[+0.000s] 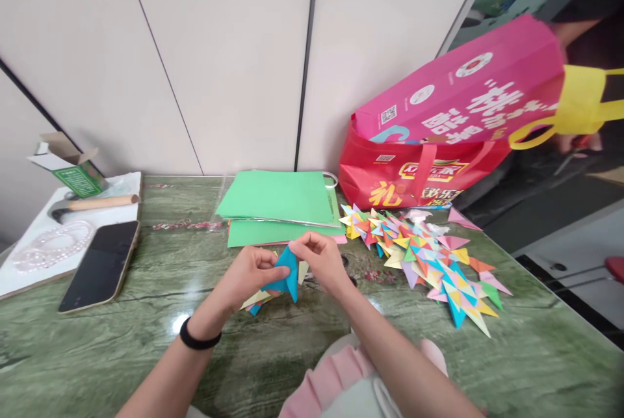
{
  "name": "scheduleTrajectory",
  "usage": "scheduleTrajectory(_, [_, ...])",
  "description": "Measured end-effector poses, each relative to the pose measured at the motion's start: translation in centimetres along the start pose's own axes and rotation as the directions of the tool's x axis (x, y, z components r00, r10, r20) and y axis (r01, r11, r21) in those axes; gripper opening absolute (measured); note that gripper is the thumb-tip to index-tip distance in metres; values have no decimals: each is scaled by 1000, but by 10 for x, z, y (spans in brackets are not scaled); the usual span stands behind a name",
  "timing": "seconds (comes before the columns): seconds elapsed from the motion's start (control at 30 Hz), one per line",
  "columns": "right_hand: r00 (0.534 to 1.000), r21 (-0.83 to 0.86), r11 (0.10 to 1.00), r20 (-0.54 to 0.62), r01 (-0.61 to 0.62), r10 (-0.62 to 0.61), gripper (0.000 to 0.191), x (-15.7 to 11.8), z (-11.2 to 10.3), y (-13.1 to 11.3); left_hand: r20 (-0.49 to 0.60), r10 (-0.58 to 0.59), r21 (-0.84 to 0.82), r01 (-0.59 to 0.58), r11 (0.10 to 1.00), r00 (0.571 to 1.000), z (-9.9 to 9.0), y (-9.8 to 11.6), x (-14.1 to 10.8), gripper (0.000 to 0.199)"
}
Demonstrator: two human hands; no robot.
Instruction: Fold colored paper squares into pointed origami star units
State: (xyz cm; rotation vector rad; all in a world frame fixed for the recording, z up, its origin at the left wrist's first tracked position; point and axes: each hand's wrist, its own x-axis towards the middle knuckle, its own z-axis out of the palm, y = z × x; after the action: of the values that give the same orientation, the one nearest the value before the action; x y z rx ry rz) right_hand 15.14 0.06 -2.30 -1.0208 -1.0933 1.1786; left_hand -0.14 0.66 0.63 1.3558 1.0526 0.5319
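Note:
Between my two hands is a piece of folded blue paper (291,273), pointed at its lower end. My left hand (257,273) pinches its left side, thumb laid across the front. At the upper corner, my right hand (319,259) grips the same paper between thumb and fingertips. Beneath my hands lie several paper pieces (257,301), yellow and blue, partly hidden. Behind them rests a stack of green paper sheets (280,194). To the right spreads a pile of colourful folded paper triangles (422,252), many of them joined together.
A red gift bag (375,174) and a pink bag (458,80) with a yellow handle stand at the back right. At left are a phone (100,267), a bead string (53,246), a wooden-handled tool (100,203) and a green box (80,179). Another person's hand (580,143) shows far right.

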Motion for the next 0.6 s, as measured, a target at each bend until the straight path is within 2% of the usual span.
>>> scheduleTrajectory(0.17, [996, 70, 994, 43, -79, 76, 28, 1, 1, -2, -22, -13, -50, 12, 999, 1000, -1, -1, 0, 25])
scheduleTrajectory(0.4, [995, 33, 995, 58, -89, 87, 27, 0, 0, -2, 9, -19, -42, 19, 999, 1000, 1, 2, -2, 21])
scheduleTrajectory(0.6, [998, 9, 998, 23, -64, 64, 20, 0, -1, 0, -18, -29, -10, 29, 1000, 999, 4, 3, -2, 19])
